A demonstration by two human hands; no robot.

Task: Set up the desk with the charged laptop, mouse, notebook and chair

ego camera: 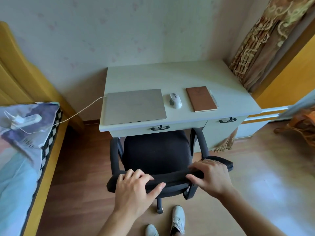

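A: Where are the hands?

B: Both grip the top edge of the chair (157, 150) backrest. The left hand (134, 189) wraps it with fingers over the front and thumb along the back; the right hand (210, 176) clasps it the same way near the right end.

A: And the chair against the desk?

B: The front of the seat sits just under the desk's (187, 77) front edge, below the handled drawer (160, 127). Its armrests stand just clear of that edge.

A: What lies on top?

B: The closed laptop (134, 106) sits at the left, its near side close to the front edge and its left side near the desk's left edge. A white cable (80, 111) runs from it across the gap to a power strip (25, 120) on the bed (18, 167). The mouse (175, 100) is just beside the laptop, and the brown notebook (201, 98) lies to the right of the mouse, apart from it.

A: Room to move?

B: Open wooden floor (255, 184) spreads to the right. On the left, a narrower strip runs between chair and bed. The person's shoes (178, 218) stand just behind the chair's base.
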